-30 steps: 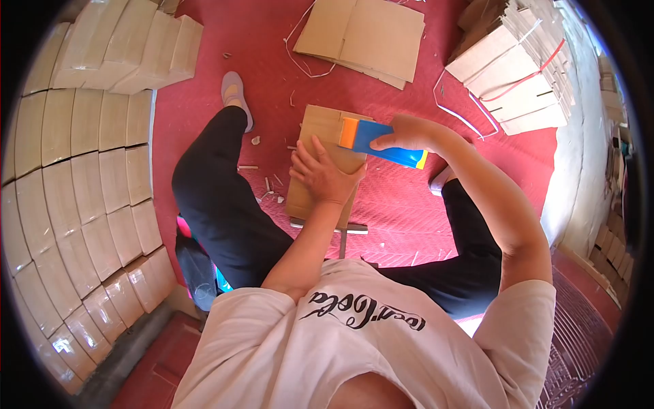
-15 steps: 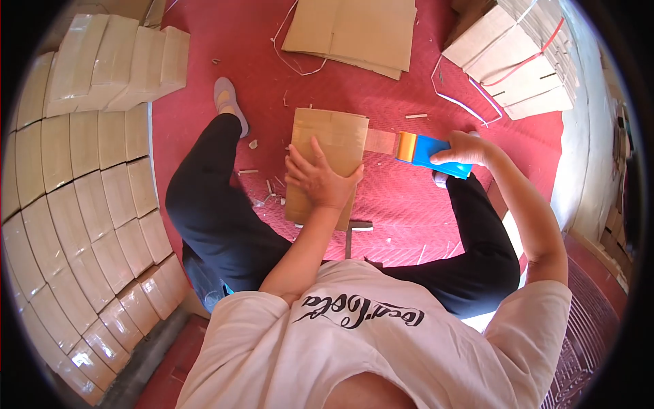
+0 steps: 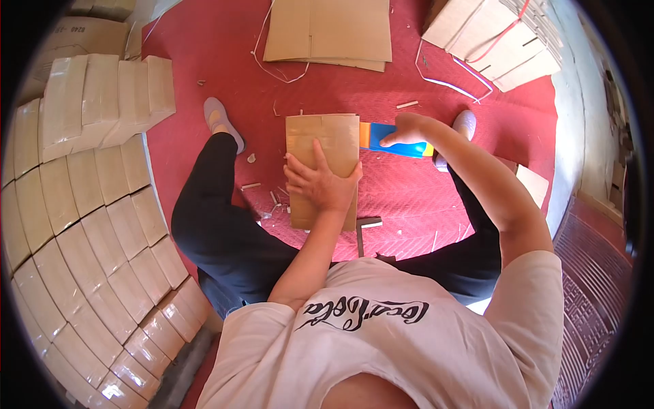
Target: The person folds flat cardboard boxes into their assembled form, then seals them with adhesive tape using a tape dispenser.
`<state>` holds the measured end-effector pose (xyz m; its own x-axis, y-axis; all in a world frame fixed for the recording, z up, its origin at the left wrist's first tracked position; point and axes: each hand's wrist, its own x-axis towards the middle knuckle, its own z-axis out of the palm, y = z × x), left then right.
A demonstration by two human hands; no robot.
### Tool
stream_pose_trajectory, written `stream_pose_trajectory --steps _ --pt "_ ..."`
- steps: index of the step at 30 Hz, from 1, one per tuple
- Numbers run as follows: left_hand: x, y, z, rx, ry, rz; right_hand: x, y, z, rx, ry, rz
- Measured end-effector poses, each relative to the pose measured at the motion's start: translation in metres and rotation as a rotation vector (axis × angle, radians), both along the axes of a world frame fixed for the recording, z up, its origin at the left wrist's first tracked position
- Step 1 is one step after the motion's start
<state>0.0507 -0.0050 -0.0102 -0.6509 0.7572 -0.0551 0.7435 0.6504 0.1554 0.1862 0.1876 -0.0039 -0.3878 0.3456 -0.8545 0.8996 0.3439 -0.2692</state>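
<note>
A brown cardboard box (image 3: 323, 133) stands between my knees, with shiny tape across its upper face. My left hand (image 3: 323, 180) lies on that face, palm down and fingers spread. At the box's right edge is a blue tape dispenser (image 3: 407, 149) with an orange front part. My right hand (image 3: 411, 129) is wrapped around the dispenser from above. The dispenser's front end meets or nearly meets the side of the box; the tape between them is hidden.
Stacked, taped cartons (image 3: 75, 232) line the left side. Flat cardboard sheets (image 3: 334, 31) lie ahead on the red floor covering (image 3: 225, 61). A strapped cardboard bundle (image 3: 494, 41) stands at the upper right, with loose white strapping (image 3: 453, 92) beside it. Paper scraps (image 3: 275, 198) litter the floor.
The dispenser in my right hand has moved left, up to the box edge, and the stretch of tape that showed between them is gone from sight. My left hand stays on the box.
</note>
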Motion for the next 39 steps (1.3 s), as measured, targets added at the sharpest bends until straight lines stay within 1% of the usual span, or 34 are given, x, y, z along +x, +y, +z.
stream_pose_trajectory --steps 1,3,4,5,7,8,9,11,12,14,15,17,18,19,21,23,25,26,27,28,29,31,32,33,35,36,37,38,39 --pt "0.0 0.0 -0.001 0.002 -0.009 -0.008 -0.008 -0.006 0.01 0.002 -0.009 -0.008" --pt "0.0 0.0 -0.002 -0.028 -0.051 0.016 -0.022 -0.024 0.029 0.112 -0.053 -0.044" --pt "0.001 0.0 -0.001 -0.025 -0.059 0.008 -0.025 -0.04 0.029 0.266 -0.031 -0.036" --pt "0.001 0.0 0.001 -0.046 -0.072 0.019 -0.027 -0.052 0.016 0.271 -0.04 -0.044" --pt "0.001 0.001 0.005 -0.057 -0.086 0.027 -0.03 -0.075 -0.026 0.457 -0.038 -0.148" --pt "0.001 0.0 0.008 -0.058 -0.109 0.036 -0.026 -0.078 -0.033 0.416 -0.017 -0.236" --pt "-0.001 0.002 0.009 -0.056 -0.127 0.047 -0.023 -0.079 -0.04 0.427 -0.015 -0.24" --pt "-0.002 0.002 0.006 -0.043 -0.101 0.039 -0.022 -0.08 -0.056 0.533 0.004 -0.676" --pt "-0.002 0.0 0.004 -0.043 -0.078 0.03 -0.028 -0.078 -0.065 0.534 0.006 -0.674" --pt "-0.003 0.001 0.004 -0.038 -0.075 0.031 -0.047 -0.067 -0.081 0.649 0.066 -1.064" --pt "-0.003 -0.001 0.005 -0.04 -0.075 0.026 -0.058 -0.069 -0.085 0.645 0.068 -1.064" --pt "-0.003 -0.001 0.007 -0.058 -0.07 -0.01 -0.08 -0.067 -0.096 0.639 0.133 -1.283" --pt "-0.005 -0.001 0.007 -0.076 -0.068 -0.045 -0.08 -0.068 -0.113 0.655 0.16 -1.329" --pt "-0.006 -0.002 0.005 -0.083 -0.062 -0.043 -0.079 -0.067 -0.126 0.645 0.16 -1.33" --pt "-0.004 -0.003 0.001 -0.101 -0.08 -0.104 -0.076 -0.063 -0.143 0.526 0.075 -1.32" --pt "-0.006 -0.005 -0.004 -0.078 -0.089 -0.14 -0.076 -0.063 -0.149 0.538 0.085 -1.309" --pt "-0.006 -0.007 -0.007 -0.044 -0.101 -0.175 -0.076 -0.062 -0.141 0.58 0.088 -1.215" --pt "-0.007 -0.008 -0.01 0.003 -0.103 -0.236 -0.074 -0.062 -0.135 0.586 0.093 -1.215" --pt "-0.009 -0.007 -0.01 0.054 -0.1 -0.297 -0.071 -0.061 -0.13 0.593 0.062 -1.105" --pt "-0.011 -0.005 -0.011 0.063 -0.092 -0.295 -0.072 -0.059 -0.127 0.598 0.033 -0.994" --pt "-0.011 -0.007 -0.012 0.071 -0.095 -0.301 -0.072 -0.06 -0.126 0.599 0.038 -0.993" --pt "-0.011 -0.01 -0.013 0.079 -0.102 -0.303 -0.072 -0.057 -0.095 0.828 0.123 -1.077" --pt "-0.011 -0.01 -0.014 0.096 -0.091 -0.305 -0.074 -0.058 -0.077 0.976 0.208 -1.071" --pt "-0.009 -0.01 -0.013 0.114 -0.081 -0.308 -0.078 -0.058 -0.055 0.982 0.205 -1.067" --pt "-0.009 -0.011 -0.011 0.147 -0.106 -0.292 -0.095 -0.059 -0.022 1.189 0.418 -0.913" --pt "-0.01 -0.012 -0.01 0.172 -0.128 -0.279 -0.104 -0.06 -0.019 1.255 0.497 -0.749" --pt "-0.011 -0.014 -0.009 0.177 -0.126 -0.281 -0.111 -0.06 -0.022 1.314 0.571 -0.581" --pt "-0.011 -0.018 -0.007 0.173 -0.169 -0.305 -0.117 -0.057 -0.044 1.323 0.55 -0.364" --pt "-0.013 -0.021 -0.006 0.171 -0.208 -0.327 -0.118 -0.055 -0.043 1.327 0.555 -0.364"
